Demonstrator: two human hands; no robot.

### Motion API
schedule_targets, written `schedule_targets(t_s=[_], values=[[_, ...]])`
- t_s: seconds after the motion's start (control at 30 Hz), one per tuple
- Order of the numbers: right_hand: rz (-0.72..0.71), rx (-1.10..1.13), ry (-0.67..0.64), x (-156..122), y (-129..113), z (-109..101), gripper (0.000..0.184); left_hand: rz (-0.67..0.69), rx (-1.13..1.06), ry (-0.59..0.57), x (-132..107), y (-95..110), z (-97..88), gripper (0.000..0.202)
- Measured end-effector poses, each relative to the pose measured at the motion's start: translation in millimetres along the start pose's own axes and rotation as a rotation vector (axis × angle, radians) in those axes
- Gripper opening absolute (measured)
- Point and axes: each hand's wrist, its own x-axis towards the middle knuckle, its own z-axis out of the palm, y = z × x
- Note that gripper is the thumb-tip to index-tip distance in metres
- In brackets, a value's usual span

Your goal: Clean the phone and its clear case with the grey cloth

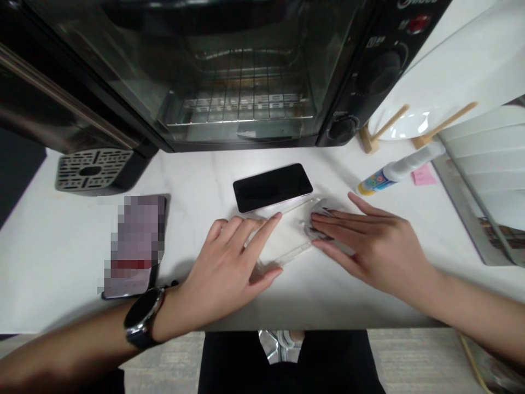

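A clear phone case [283, 232] lies flat on the white counter in front of me. My left hand [235, 254] grips its left end, with the index finger at the far edge and the thumb at the near side. At its right end, my right hand [361, 235] presses a crumpled grey cloth [322, 216] onto it, fingers closed together; much of the cloth is hidden under them. Just behind the case rests a phone [273, 187], its black screen facing up.
A toaster oven [246, 87] stands at the back. On the left are a second phone [135, 246], partly blurred out, and a drip tray [92, 169]. A spray bottle [383, 178], pink paper [424, 174], a white plate [410, 117] on a wooden rack and a sink edge [471, 213] are right.
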Motion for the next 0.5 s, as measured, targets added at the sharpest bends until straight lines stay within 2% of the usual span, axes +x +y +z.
schedule_targets(t_s=[0.13,0.2,0.3,0.4,0.5], values=[[-0.092,0.072,-0.101,-1.9,-5.6,4.2,0.058,0.071,-0.094,-0.036,-1.0,3.1,0.1,0.079],[-0.176,0.184,-0.164,-4.9,-12.6,7.9,0.063,0.120,-0.134,-0.046,-2.0,4.8,1.7,0.081],[-0.291,0.380,-0.251,-9.1,-23.8,13.0,0.064,0.215,-0.192,-0.085,-3.4,6.1,4.3,0.083],[-0.335,0.528,-0.331,-10.2,-31.9,14.0,0.059,0.306,-0.233,-0.140,-4.7,7.3,5.0,0.084],[-0.359,0.603,-0.349,-9.3,-34.5,10.7,0.052,0.298,-0.217,-0.131,-5.9,9.0,3.6,0.076]])
